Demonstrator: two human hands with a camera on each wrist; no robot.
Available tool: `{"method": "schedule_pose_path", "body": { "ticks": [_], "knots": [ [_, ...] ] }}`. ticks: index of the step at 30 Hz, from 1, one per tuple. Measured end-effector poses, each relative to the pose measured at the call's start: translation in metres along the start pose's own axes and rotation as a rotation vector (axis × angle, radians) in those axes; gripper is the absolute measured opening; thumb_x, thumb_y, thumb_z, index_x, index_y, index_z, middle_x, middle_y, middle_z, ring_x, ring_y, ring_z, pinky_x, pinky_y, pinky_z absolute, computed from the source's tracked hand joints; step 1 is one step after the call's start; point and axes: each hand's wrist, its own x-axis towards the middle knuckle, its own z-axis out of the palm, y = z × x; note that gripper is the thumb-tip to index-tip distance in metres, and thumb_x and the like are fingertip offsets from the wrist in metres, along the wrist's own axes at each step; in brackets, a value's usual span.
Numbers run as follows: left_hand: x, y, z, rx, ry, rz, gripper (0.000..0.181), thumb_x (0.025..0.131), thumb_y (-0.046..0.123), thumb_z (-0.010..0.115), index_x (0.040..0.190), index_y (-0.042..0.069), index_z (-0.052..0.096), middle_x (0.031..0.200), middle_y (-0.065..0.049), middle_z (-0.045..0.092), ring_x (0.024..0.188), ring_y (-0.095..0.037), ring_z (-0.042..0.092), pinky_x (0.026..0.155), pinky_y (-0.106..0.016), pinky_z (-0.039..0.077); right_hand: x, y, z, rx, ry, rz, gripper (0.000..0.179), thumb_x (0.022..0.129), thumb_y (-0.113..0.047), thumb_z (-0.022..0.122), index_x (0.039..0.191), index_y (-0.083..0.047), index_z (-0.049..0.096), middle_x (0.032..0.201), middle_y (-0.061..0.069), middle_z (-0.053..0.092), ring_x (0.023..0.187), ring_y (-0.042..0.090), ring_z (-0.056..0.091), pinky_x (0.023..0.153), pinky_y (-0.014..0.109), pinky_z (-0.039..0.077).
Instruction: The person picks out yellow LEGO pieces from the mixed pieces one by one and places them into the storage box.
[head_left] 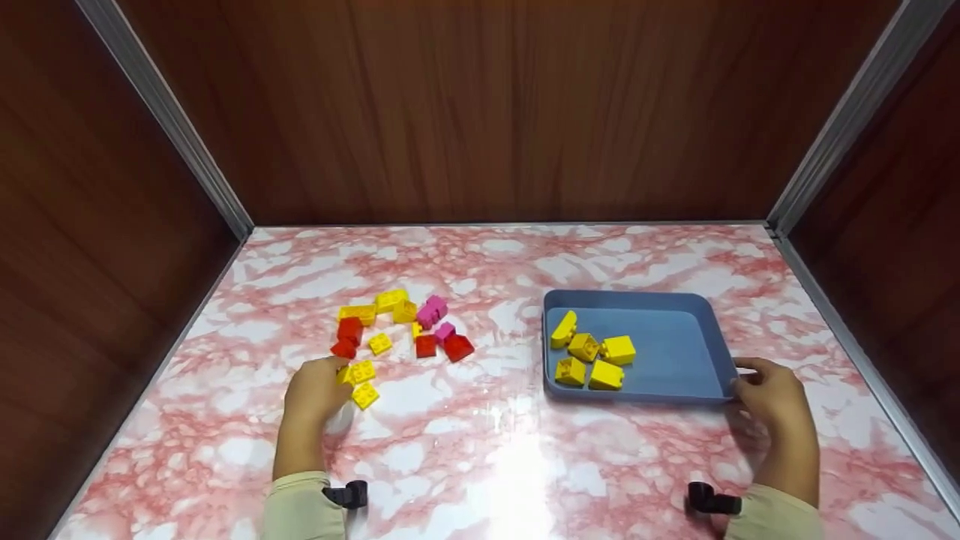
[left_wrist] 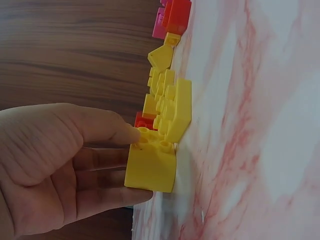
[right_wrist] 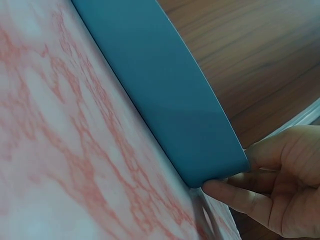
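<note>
My left hand (head_left: 319, 386) grips a yellow toy building brick (left_wrist: 151, 167) at the near left of a loose group of bricks. In the left wrist view its thumb lies on the studded side, with fingers behind. More yellow bricks (head_left: 365, 395) lie just right of that hand, and a red brick (head_left: 343, 349) sits beyond it. On the right, my right hand (head_left: 772, 390) pinches the near right corner of a blue-grey tray (head_left: 641, 398), which stands on the table. Several yellow bricks (head_left: 619, 350) lie in the tray's left half.
Behind the left hand are further yellow bricks (head_left: 391, 301), pink bricks (head_left: 432, 312) and red bricks (head_left: 458, 347). The marbled red-and-white table (head_left: 480, 435) is bounded by brown wood-grain panels (head_left: 510, 112) at the back and both sides, with metal edge strips.
</note>
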Motion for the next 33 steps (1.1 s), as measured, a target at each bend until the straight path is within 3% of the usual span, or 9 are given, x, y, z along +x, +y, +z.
{"method": "schedule_pose_path", "body": {
  "ticks": [11, 20, 26, 33],
  "knots": [
    [0.001, 0.001, -0.002, 0.034, -0.017, -0.021, 0.04, 0.082, 0.003, 0.066, 0.122, -0.002, 0.065, 0.109, -0.021, 0.067, 0.095, -0.038, 0.062, 0.085, -0.055, 0.049, 0.0, -0.002, 0.0, 0.0, -0.012, 0.005, 0.049, 0.088, -0.006, 0.053, 0.134, 0.012, 0.048, 0.117, 0.036, 0.058, 0.098, 0.041, 0.063, 0.084, 0.046, 0.044],
    [-0.003, 0.01, -0.01, 0.067, -0.008, -0.003, 0.042, 0.082, 0.004, 0.067, 0.124, 0.001, 0.065, 0.111, -0.021, 0.067, 0.094, -0.039, 0.063, 0.078, -0.055, 0.05, 0.0, 0.0, 0.0, -0.007, -0.015, -0.009, 0.048, 0.089, -0.007, 0.053, 0.133, 0.011, 0.049, 0.117, 0.037, 0.059, 0.099, 0.042, 0.062, 0.082, 0.045, 0.045],
    [-0.005, 0.026, -0.013, 0.106, 0.01, 0.062, 0.04, 0.081, 0.003, 0.066, 0.122, 0.001, 0.066, 0.105, -0.02, 0.068, 0.088, -0.037, 0.064, 0.07, -0.051, 0.05, -0.001, 0.0, 0.001, -0.006, -0.004, -0.01, 0.046, 0.089, -0.006, 0.053, 0.132, 0.012, 0.05, 0.114, 0.036, 0.06, 0.101, 0.044, 0.061, 0.086, 0.051, 0.043],
    [-0.001, 0.053, -0.01, 0.154, 0.032, 0.174, 0.036, 0.079, 0.005, 0.068, 0.115, 0.003, 0.07, 0.102, -0.015, 0.07, 0.088, -0.035, 0.065, 0.074, -0.051, 0.052, -0.001, 0.0, 0.001, -0.013, 0.0, -0.011, 0.047, 0.09, -0.006, 0.053, 0.132, 0.012, 0.049, 0.114, 0.037, 0.059, 0.101, 0.045, 0.06, 0.087, 0.053, 0.043]
  ]
}}
